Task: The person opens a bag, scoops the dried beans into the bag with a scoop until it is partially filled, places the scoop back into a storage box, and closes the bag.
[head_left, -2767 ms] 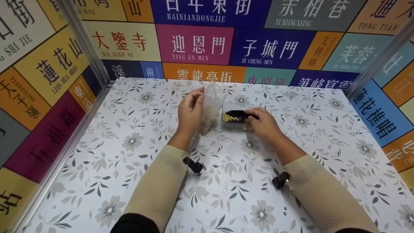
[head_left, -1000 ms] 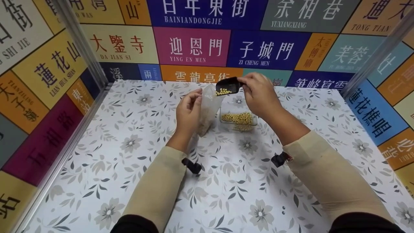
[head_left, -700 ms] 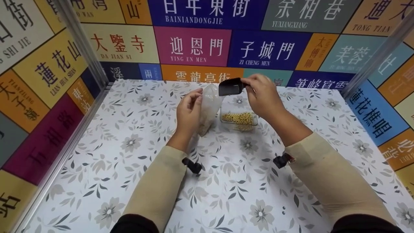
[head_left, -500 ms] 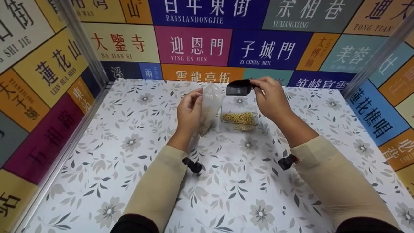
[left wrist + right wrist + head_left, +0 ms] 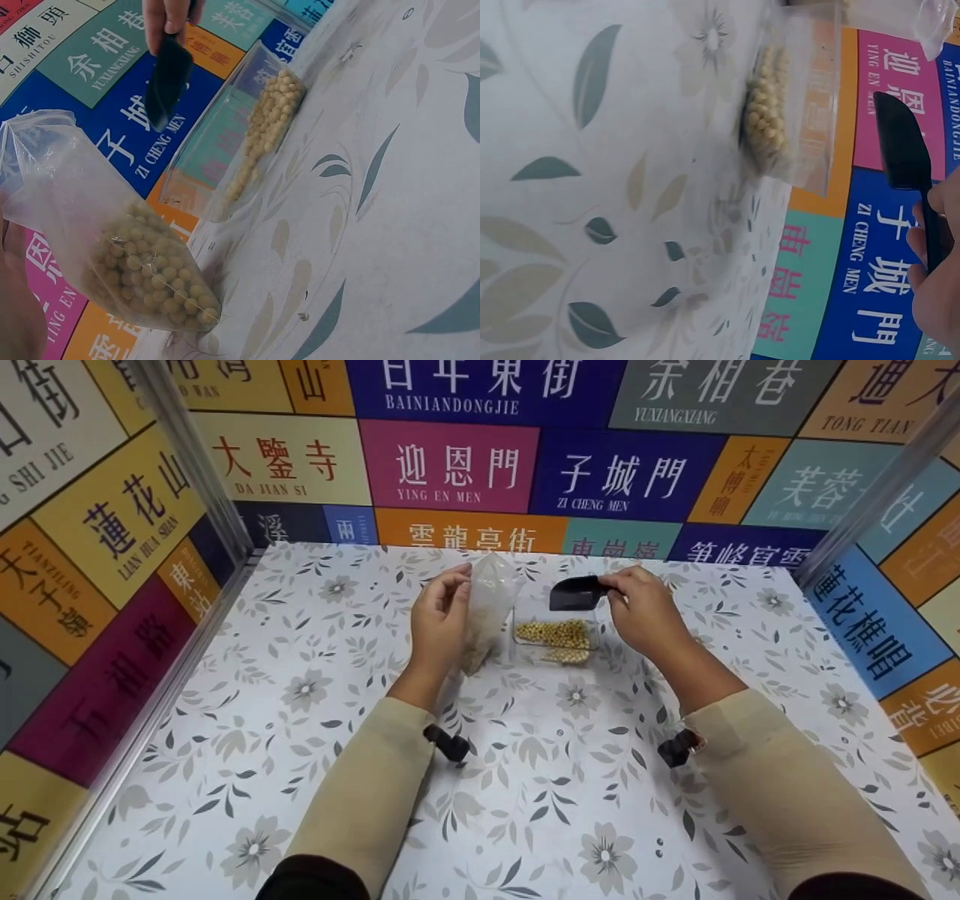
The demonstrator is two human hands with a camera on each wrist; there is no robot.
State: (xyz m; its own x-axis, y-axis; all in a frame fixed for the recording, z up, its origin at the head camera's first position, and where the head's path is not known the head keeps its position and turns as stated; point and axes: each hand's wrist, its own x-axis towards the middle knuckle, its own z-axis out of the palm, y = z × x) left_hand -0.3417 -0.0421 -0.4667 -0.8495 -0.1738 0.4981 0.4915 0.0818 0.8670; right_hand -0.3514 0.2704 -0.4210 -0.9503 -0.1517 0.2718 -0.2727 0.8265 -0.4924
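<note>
A clear plastic bag [image 5: 489,611] with soybeans in its lower part stands upright on the table, and my left hand [image 5: 439,611] holds it near its top from the left side. In the left wrist view the soybeans [image 5: 154,274] show through the bag's wall. My right hand [image 5: 643,606] grips a black scoop [image 5: 576,594] by its handle, above the back of a clear plastic box [image 5: 519,649]. No beans show in the scoop. Inside the box lies a layer of soybeans [image 5: 555,634], also visible in the right wrist view.
A white tablecloth [image 5: 517,810] with grey flowers and leaves covers the table. Colourful sign panels [image 5: 450,465] rise behind it and at both sides, with metal posts [image 5: 199,457] at the corners. The box stands just right of the bag.
The scoop rose from the box with soybeans and tipped at the bag's mouth. Emptied, it has moved right and down with my right hand, back over the box. My left hand stayed at the bag.
</note>
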